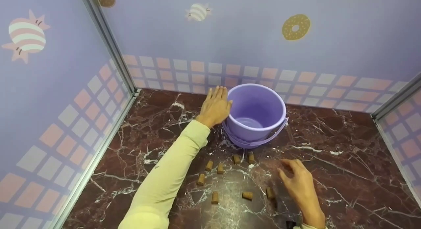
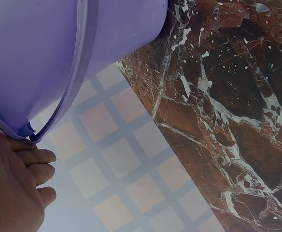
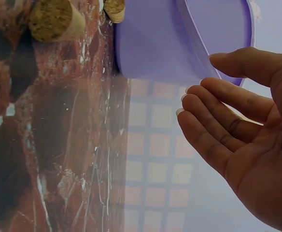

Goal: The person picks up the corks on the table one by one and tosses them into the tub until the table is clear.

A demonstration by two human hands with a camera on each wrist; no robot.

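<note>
A purple plastic bucket (image 1: 241,133) stands upright near the back wall, its handle (image 1: 266,141) hanging down in front. My left hand (image 1: 215,107) lies along the bucket's left side with fingers extended. In the left wrist view, those fingertips (image 2: 42,173) are right by the handle's attachment point. Several tapered corks, one of them a cork (image 1: 247,195) lying on its side, are scattered in front of the bucket. My right hand (image 1: 301,183) hovers to the right of the corks, holding nothing, with thumb and fingers apart and loosely bent.
The dark red marble-patterned surface (image 1: 329,170) carries everything. Behind it rises a lilac back wall (image 1: 236,32) with checks and sweets, and a similar side wall (image 1: 49,91) stands at left. A small black object (image 1: 290,224) shows at the bottom edge near my right wrist.
</note>
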